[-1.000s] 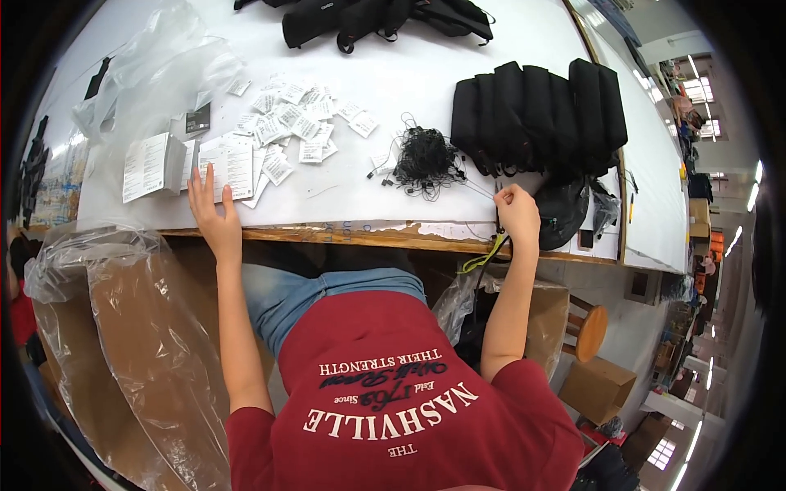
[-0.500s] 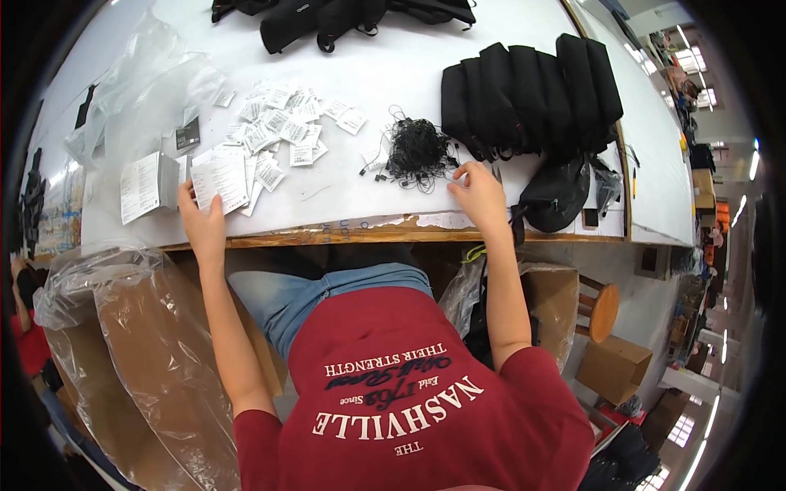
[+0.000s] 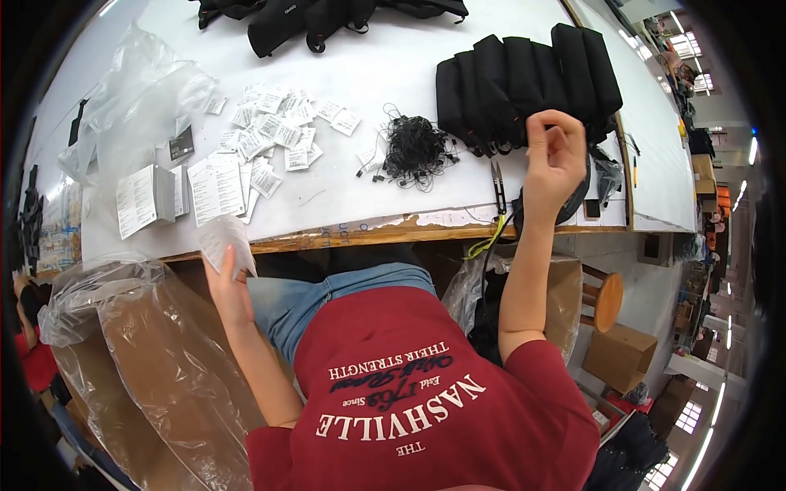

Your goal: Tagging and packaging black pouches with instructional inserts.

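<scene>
My left hand [image 3: 229, 286] is at the table's near edge, its fingers closed on a white printed card [image 3: 219, 239] held at a tilt. Above it on the table lie more white cards [image 3: 216, 186] and an upright stack of the same kind [image 3: 141, 200]. My right hand [image 3: 558, 154] is raised in front of a row of black bags [image 3: 512, 82], thumb and fingers pinched together; whatever is between them is too small to make out. A tangled pile of black tag strings [image 3: 416, 151] lies left of that hand.
Small white printed labels [image 3: 278, 123] are scattered mid-table beside a clear plastic bag [image 3: 135, 98]. Scissors [image 3: 499, 190] with a yellow-green cord lie at the front edge. More black bags [image 3: 315, 20] lie at the back. Plastic-lined cardboard [image 3: 155, 352] stands below left.
My left hand has drawn a card off the table toward me, past the edge. My right hand has left the string pile, moving right and up in front of the black bags.
</scene>
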Demonstrator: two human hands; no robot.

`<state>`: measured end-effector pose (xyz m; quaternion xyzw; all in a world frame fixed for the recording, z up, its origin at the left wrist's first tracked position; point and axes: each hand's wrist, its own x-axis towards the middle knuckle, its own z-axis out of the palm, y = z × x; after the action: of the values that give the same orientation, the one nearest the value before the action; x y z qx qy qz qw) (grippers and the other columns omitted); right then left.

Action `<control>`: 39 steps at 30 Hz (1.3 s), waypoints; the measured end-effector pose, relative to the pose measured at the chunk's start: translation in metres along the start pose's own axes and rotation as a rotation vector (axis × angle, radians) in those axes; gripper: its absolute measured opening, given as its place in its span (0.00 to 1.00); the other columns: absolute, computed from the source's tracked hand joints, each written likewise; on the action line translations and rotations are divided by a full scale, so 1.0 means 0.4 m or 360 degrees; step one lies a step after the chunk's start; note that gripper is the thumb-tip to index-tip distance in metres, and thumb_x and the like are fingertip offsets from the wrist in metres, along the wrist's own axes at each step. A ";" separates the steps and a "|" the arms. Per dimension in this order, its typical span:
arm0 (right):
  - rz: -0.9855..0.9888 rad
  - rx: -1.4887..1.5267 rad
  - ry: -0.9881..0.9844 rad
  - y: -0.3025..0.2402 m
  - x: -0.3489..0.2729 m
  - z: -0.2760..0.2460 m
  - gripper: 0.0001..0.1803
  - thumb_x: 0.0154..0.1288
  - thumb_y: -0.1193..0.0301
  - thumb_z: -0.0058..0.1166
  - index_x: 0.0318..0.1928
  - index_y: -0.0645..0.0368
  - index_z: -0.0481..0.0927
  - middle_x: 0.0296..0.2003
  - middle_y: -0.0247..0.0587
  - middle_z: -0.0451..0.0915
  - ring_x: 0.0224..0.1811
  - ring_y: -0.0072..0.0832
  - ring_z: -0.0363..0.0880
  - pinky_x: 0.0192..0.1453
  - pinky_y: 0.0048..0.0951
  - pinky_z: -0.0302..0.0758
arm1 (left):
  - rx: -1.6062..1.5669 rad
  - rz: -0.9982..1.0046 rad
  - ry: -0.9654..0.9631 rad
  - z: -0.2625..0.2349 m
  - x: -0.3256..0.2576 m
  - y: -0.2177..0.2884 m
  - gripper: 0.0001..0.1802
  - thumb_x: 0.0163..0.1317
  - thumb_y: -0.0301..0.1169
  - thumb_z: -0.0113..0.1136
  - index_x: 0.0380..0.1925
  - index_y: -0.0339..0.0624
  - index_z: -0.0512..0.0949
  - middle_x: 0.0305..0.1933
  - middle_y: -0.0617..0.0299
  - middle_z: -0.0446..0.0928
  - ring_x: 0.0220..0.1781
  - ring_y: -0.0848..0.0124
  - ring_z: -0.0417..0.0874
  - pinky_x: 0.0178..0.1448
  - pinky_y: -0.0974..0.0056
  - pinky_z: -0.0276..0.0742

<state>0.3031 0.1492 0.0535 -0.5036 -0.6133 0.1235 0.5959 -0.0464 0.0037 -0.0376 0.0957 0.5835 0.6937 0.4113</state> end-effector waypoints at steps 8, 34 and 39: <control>0.0394 0.0739 -0.0361 -0.039 -0.012 0.068 0.04 0.67 0.78 0.53 0.38 0.62 0.70 0.29 0.38 0.77 0.22 0.16 0.71 0.27 0.18 0.67 | 0.0489 0.0102 -0.0291 0.043 -0.092 -0.022 0.27 0.61 0.26 0.63 0.57 0.38 0.61 0.36 0.65 0.73 0.32 0.80 0.70 0.35 0.74 0.66; 0.0407 0.0344 -0.1094 -0.163 -0.323 0.168 0.06 0.55 0.75 0.64 0.35 0.60 0.82 0.17 0.31 0.72 0.15 0.13 0.57 0.18 0.19 0.53 | 0.1071 0.1166 -0.0667 0.137 -0.160 -0.015 0.15 0.44 0.15 0.67 0.34 0.41 0.84 0.35 0.61 0.80 0.37 0.66 0.79 0.40 0.67 0.73; 0.0431 0.0353 -0.1108 -0.166 -0.320 0.165 0.06 0.56 0.76 0.63 0.35 0.61 0.83 0.15 0.28 0.69 0.15 0.11 0.54 0.18 0.19 0.50 | 0.0996 0.1125 -0.0638 0.142 -0.166 -0.019 0.16 0.43 0.15 0.67 0.34 0.41 0.84 0.36 0.61 0.79 0.38 0.66 0.79 0.41 0.66 0.74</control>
<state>0.1876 0.0503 0.0086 -0.4405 -0.6896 0.4303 0.3813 0.0346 -0.0004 -0.0043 0.5369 0.6050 0.5503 0.2072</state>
